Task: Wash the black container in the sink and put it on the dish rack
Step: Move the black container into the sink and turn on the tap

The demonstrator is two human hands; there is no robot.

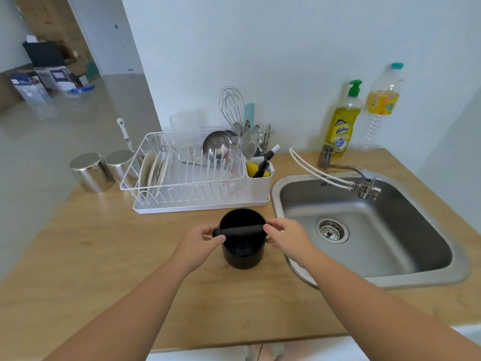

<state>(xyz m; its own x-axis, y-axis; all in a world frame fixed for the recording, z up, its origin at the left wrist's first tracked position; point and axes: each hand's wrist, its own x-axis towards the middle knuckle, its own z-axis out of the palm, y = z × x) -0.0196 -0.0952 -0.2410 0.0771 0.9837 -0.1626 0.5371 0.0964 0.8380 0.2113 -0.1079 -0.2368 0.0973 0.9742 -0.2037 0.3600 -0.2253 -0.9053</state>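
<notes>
1. Nearest the camera, two bare forearms reach out over the wooden surface point(78, 256) toward the black container point(243, 241).
2. The black container stands upright on the surface, just left of the sink point(369, 278) and just in front of the dish rack point(182, 178). A dark bar point(242, 228) spans its open top.
3. The left hand point(200, 243) has its fingers closed narrowly on the bar's left end; the right hand point(286, 237) pinches the right end in the same way. Both hold the bar rather than the container wall.
4. The step in hand looks like the very start: taking hold before any washing. The sink looks dry and no water runs from the tap point(364, 183).
5. The next move probably calls for lifting out the bar or carrying the whole container right into the basin, then opening the tap.
6. Further out, a dish soap bottle point(341, 126) stands by the far wall, and a yellow sponge point(253, 169) sits in the rack's side caddy. The rack is crowded, with free slots mostly along its near side.
</notes>
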